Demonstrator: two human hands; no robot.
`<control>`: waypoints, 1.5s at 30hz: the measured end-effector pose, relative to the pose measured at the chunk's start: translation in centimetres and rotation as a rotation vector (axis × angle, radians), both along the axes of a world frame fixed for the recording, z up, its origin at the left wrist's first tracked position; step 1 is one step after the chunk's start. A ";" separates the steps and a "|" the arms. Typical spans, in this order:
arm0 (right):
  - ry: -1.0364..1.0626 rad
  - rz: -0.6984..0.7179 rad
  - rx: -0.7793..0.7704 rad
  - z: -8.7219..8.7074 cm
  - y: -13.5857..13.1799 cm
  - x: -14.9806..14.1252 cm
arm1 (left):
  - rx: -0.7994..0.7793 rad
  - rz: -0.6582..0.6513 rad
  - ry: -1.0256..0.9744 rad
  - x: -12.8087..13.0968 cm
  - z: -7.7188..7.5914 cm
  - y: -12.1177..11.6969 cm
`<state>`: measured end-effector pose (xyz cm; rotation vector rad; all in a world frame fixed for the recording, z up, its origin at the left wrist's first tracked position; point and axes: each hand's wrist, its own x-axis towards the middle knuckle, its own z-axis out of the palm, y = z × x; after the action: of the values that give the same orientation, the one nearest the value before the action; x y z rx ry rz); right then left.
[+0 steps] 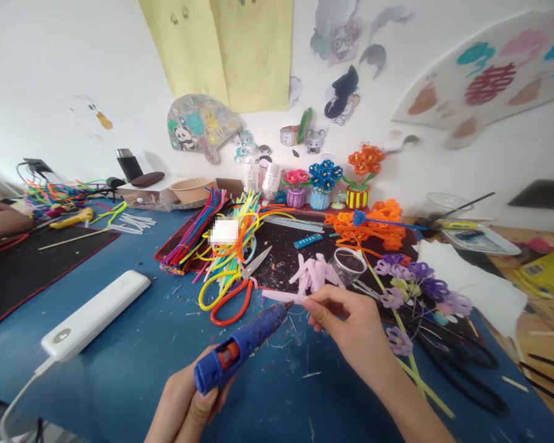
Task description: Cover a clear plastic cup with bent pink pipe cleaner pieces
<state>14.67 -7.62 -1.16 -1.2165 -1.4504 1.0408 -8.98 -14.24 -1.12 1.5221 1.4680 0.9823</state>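
My left hand (189,400) is wrapped round a blue hot glue gun (253,338), its nozzle pointing up to the right. A pale pink strip of pipe cleaner (279,296) is pinched by one end between the thumb and fingers of my right hand (339,317). The nozzle tip is at the strip, close to my right fingertips; whether they touch I cannot tell. Just beyond lies a heap of short pale pink pieces (314,272), beside a clear plastic cup (349,264). Scissors (233,295) with yellow and red handles lie left of the heap.
Bundled coloured pipe cleaners (212,215) lie behind the scissors. Orange flowers (373,224) and purple flowers (420,280) are on the right. A white corded lamp-like bar (96,314) is at left. Another person's hand (2,224) shows at the left edge. Small potted flowers (325,184) line the wall.
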 end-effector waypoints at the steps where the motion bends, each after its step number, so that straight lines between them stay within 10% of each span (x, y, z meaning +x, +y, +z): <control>1: -0.007 0.002 0.001 0.0 0.0 0.0 | -0.002 -0.004 -0.010 -0.1 -0.3 0.0; 15: -0.013 0.008 -0.012 0.1 -0.1 -0.1 | -0.057 0.053 -0.089 0.4 -2.0 0.9; 32: -0.001 -0.027 0.006 0.0 0.0 0.3 | -0.051 0.080 -0.016 0.0 1.1 0.6; 45: 0.005 -0.055 0.008 0.1 -0.1 0.4 | 0.014 0.122 0.045 -0.9 0.6 0.6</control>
<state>15.04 -7.69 -1.01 -1.2399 -1.4081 0.9991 -9.84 -13.62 -0.55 1.4878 1.6046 1.0368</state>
